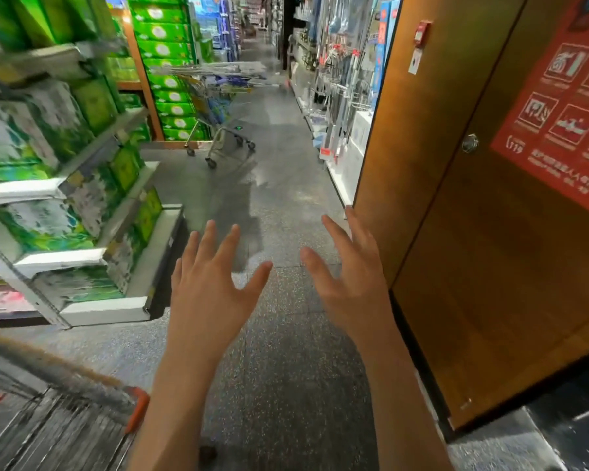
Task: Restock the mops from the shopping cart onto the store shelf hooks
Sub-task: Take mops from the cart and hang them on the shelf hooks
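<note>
A shopping cart (218, 110) stands down the aisle on the left side, with long mops (218, 71) lying across its top, handles pointing right. The shelf with hanging mops and cleaning tools (340, 79) runs along the right side of the aisle, beyond a wooden door. My left hand (211, 283) and my right hand (351, 277) are stretched out in front of me over the floor, fingers spread, holding nothing. Both are far from the cart and the shelf.
A wooden door (473, 232) with a red notice (565, 107) stands close on my right. Shelves of green tissue packs (65, 171) line the left. Another cart with an orange corner (82, 419) sits at the lower left. Grey speckled floor (286, 351) lies ahead.
</note>
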### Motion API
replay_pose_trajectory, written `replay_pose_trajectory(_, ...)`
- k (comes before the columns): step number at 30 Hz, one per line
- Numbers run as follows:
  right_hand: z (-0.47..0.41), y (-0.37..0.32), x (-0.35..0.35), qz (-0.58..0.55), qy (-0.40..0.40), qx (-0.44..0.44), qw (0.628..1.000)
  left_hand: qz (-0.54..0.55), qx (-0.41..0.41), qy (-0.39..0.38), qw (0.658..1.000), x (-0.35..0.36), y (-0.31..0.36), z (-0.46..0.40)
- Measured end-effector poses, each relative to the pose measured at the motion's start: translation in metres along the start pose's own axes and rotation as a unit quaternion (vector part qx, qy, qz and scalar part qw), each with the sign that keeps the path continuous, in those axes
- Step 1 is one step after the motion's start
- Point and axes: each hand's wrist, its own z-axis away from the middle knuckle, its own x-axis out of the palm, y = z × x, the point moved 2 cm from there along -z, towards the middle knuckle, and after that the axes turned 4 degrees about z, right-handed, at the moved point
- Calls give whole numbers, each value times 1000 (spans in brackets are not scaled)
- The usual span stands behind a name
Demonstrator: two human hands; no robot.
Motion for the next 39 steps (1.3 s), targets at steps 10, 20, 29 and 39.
replay_pose_trajectory(10,-142,70,-27,5,9,-23,1000,1,4,19,1000,69,64,-129)
replay_pose_trajectory(20,-257,115,6,4,-4,-17,1000,13,-16,20,1000,126,60,-237)
replay_pose_trajectory(29,-425,130,72,30,-8,-40,999,45,-31,27,998,163,13,-408)
replay_pose_trajectory(39,-593,144,146,56,8,-33,998,60,-32,8,998,198,-24,-590)
